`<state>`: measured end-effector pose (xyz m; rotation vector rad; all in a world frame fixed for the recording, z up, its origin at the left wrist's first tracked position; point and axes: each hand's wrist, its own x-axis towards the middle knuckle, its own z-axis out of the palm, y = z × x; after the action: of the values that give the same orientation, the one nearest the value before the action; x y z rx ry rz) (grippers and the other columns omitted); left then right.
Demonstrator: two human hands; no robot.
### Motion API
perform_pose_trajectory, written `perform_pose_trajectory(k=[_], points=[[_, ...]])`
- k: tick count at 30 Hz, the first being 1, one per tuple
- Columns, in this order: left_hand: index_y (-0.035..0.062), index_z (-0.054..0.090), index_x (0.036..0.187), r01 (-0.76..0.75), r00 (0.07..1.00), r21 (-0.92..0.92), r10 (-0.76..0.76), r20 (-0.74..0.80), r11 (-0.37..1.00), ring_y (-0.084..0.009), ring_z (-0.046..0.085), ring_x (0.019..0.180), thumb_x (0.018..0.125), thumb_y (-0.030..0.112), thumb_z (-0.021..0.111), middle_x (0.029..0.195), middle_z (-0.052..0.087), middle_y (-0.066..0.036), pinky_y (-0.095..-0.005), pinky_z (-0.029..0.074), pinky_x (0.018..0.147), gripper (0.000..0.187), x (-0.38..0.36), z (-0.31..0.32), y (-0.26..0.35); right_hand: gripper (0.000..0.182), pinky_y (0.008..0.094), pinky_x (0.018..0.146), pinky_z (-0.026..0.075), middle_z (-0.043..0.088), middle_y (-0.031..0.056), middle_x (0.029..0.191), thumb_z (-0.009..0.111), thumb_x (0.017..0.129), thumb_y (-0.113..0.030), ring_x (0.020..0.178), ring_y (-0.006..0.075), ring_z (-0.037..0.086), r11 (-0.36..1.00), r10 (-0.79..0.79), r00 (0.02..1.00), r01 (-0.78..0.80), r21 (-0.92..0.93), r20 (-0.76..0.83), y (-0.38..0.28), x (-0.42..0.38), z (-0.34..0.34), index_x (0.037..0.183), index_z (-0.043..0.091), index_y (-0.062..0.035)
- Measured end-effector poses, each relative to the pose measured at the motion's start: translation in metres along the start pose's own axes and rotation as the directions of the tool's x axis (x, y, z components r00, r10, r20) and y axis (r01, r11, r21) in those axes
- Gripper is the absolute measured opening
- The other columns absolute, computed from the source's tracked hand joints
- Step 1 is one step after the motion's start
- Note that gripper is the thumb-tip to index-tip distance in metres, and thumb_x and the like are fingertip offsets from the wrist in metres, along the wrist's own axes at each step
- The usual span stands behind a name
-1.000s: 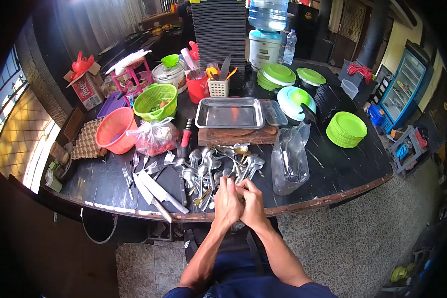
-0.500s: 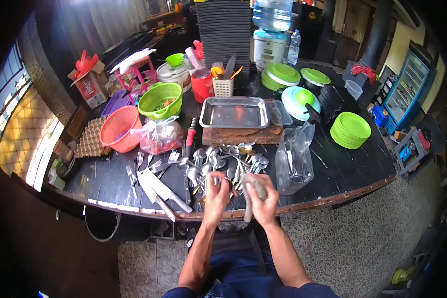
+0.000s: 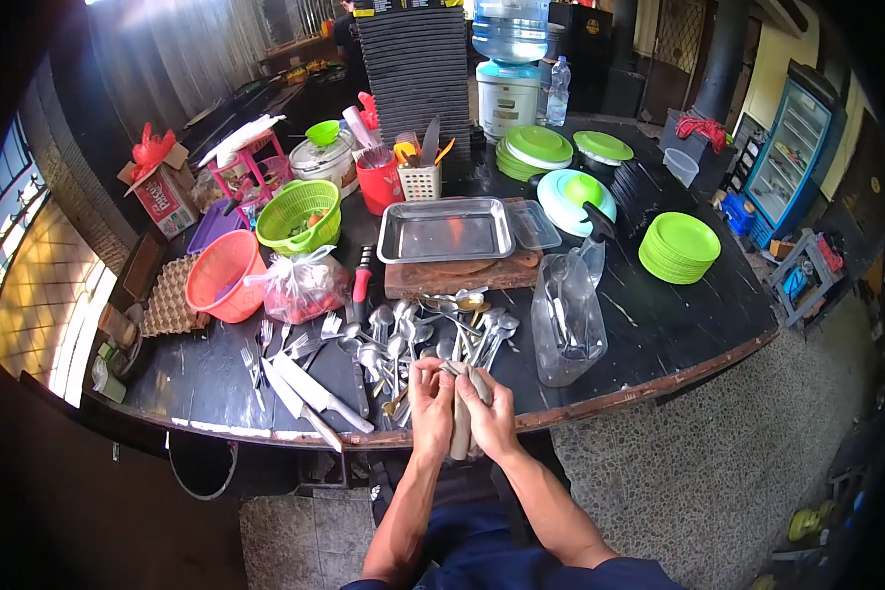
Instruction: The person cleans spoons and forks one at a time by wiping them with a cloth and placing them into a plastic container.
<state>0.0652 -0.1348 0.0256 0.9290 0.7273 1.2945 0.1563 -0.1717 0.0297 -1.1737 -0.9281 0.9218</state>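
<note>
I have both hands together at the near edge of the table (image 3: 659, 334), just over its rim. My left hand (image 3: 431, 408) and right hand (image 3: 492, 418) are closed around a grey cloth (image 3: 459, 433) that hangs down between them, and something of metal shows at its top; I judge it a spoon being wiped, though the cloth hides most of it.

To do this well, I would keep the piece wrapped and draw it through the cloth along its length, left hand steadying, right hand pinching, and hold it above the table rather than past the rim, so a slip lands on the surface and not on the floor.

The spoon pile (image 3: 423, 329) lies just beyond my fingers, toward the middle of the table. The knives (image 3: 310, 383) lie near the front edge to my left, blades pointing my way, so I would not sweep left. A clear bag (image 3: 565, 324) with cutlery in it stands just right of the pile, upright and likely easy to tip. Behind the pile a steel tray (image 3: 447, 231) sits on a wooden board (image 3: 457, 275).

Free surface is to the right of the bag, along the front edge toward the green plates (image 3: 680, 248) at the right end.
</note>
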Motion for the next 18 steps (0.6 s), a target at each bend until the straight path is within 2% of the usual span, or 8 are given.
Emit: perform_pose_trajectory(k=[2,4,6,8,12,13,15,18], points=[[0.0061,0.055,0.107,-0.055,0.986,-0.011,0.052,-0.16,0.998,-0.0093,0.055,0.086,0.102,0.005,0.061,0.097,0.059,-0.001,-0.0255,0.048,0.081,0.007,0.003,0.0,0.0,0.029,0.0252,0.077,0.049,0.07,-0.0019,0.095,0.065,0.103,-0.024,0.086,0.0046,0.057,0.981,0.062,0.998,-0.065,0.182,0.024,0.001,0.001,0.006,0.123,0.071,-0.0041],[0.0074,0.058,0.099,-0.088,0.969,-0.136,0.053,-0.243,0.987,-0.0109,0.06,0.085,0.1,0.005,0.064,0.096,0.066,-0.003,-0.0255,0.049,0.077,0.007,0.009,0.0,-0.007,0.028,0.0254,0.074,0.048,0.07,-0.0028,0.093,0.066,0.102,-0.023,0.084,0.0046,0.057,0.995,0.072,0.997,-0.075,0.065,0.035,0.006,-0.002,0.007,0.122,0.071,-0.003],[0.0069,0.059,0.098,-0.119,0.963,-0.247,0.05,-0.266,0.962,-0.0115,0.061,0.084,0.099,0.004,0.066,0.095,0.067,-0.004,-0.0256,0.05,0.076,0.007,0.013,0.002,-0.007,0.021,0.0322,0.065,0.048,0.068,0.0083,0.081,0.072,0.096,-0.018,0.073,0.0087,0.056,0.96,-0.1,0.995,0.097,-0.261,0.001,0.007,-0.006,0.005,0.103,0.07,0.0015],[0.0066,0.06,0.095,-0.101,0.965,-0.211,0.044,-0.258,0.972,-0.0105,0.061,0.083,0.098,0.001,0.067,0.093,0.067,-0.003,-0.025,0.049,0.076,0.009,0.017,-0.003,-0.003,0.019,0.0347,0.062,0.048,0.063,0.014,0.075,0.074,0.091,-0.013,0.067,0.0148,0.057,0.917,-0.227,0.974,0.216,-0.336,0.007,0.017,-0.01,0.008,0.094,0.066,0.0027],[0.0046,0.065,0.096,-0.068,0.992,0.008,0.069,-0.107,0.998,-0.0076,0.059,0.078,0.095,-0.001,0.069,0.09,0.068,-0.001,-0.024,0.048,0.071,0.007,0.016,-0.007,0.001,0.018,0.0375,0.06,0.048,0.064,0.0148,0.074,0.077,0.086,-0.01,0.062,0.0226,0.06,0.869,-0.241,0.97,0.221,-0.443,0.012,0.011,-0.019,0.001,0.092,0.066,0.0016],[0.0031,0.067,0.097,-0.064,0.995,0.133,0.073,-0.063,0.989,-0.0068,0.059,0.076,0.094,-0.001,0.07,0.088,0.068,-0.001,-0.0237,0.047,0.069,0.006,0.019,-0.01,0.003,0.019,0.0434,0.066,0.051,0.066,0.02,0.082,0.074,0.086,-0.014,0.072,0.0377,0.067,0.911,-0.121,0.993,0.115,-0.395,0.009,0.007,-0.022,-0.002,0.091,0.065,0.0023],[-0.0004,0.071,0.096,-0.134,0.989,0.413,0.147,-0.001,0.901,-0.0049,0.058,0.071,0.092,-0.002,0.071,0.081,0.069,0.0,-0.022,0.046,0.065,0.005,0.029,-0.018,0.01,0.02,0.0429,0.066,0.051,0.067,0.0195,0.082,0.074,0.087,-0.016,0.072,0.0369,0.068,0.911,-0.074,0.996,0.084,-0.404,0.039,0.008,-0.026,-0.012,0.091,0.066,0.002],[-0.0023,0.069,0.095,-0.133,0.985,0.461,0.169,-0.037,0.877,-0.0038,0.057,0.071,0.095,-0.003,0.067,0.08,0.069,0.001,-0.0207,0.045,0.064,0.003,0.035,-0.023,0.02,0.024,0.0419,0.065,0.051,0.068,0.0184,0.081,0.075,0.088,-0.022,0.071,0.0349,0.068,0.904,0.009,0.997,0.025,-0.428,0.078,0.004,-0.03,-0.02,0.094,0.069,0.0012]])
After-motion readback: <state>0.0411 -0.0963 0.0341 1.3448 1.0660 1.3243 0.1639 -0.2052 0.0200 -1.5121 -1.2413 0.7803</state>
